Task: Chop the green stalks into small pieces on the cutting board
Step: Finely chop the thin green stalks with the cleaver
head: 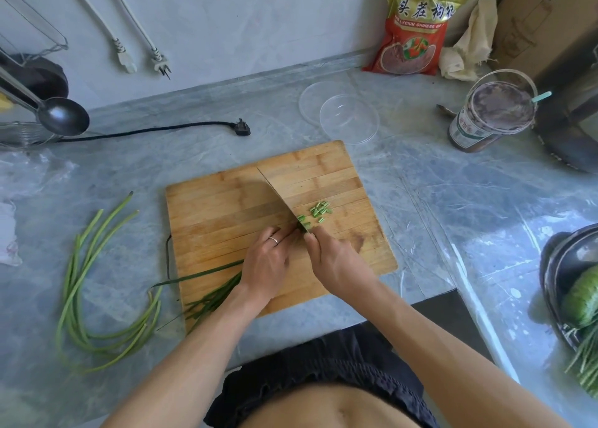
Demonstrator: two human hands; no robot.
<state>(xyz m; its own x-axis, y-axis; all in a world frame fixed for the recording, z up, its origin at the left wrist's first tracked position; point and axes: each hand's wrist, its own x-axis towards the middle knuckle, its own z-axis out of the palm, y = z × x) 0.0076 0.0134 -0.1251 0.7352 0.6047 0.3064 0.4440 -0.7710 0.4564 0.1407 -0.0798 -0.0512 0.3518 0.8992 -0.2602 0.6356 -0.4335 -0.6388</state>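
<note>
A wooden cutting board lies on the grey counter. My left hand holds a bundle of green stalks down on the board, its curled fingertips beside the blade. My right hand grips the handle of a knife, whose blade stands edge-down across the stalks' ends. Several small cut green pieces lie just right of the blade. The handle is hidden inside my right hand.
More long green stalks lie on the counter left of the board. Two clear lids and a jar stand behind it. A black plug and cord lie at the back left. A dark bowl with greens sits far right.
</note>
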